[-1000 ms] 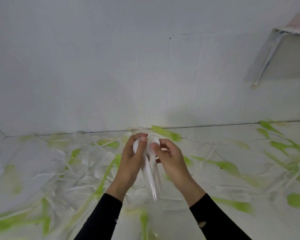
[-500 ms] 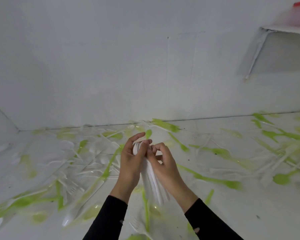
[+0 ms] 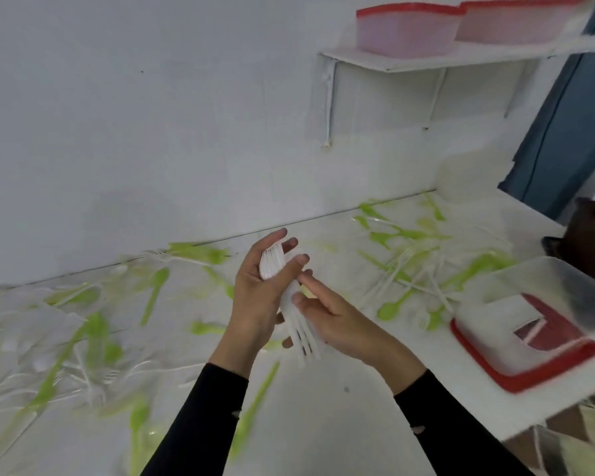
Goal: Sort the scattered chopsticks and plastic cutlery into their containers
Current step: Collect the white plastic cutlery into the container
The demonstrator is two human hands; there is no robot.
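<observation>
Head | left hand fingers clamp cutlery bundle | right hand fingers straight against it | white table, shelf

Left hand gripping white spoon bundle, right hand touching handles, clear container at right
</observation>
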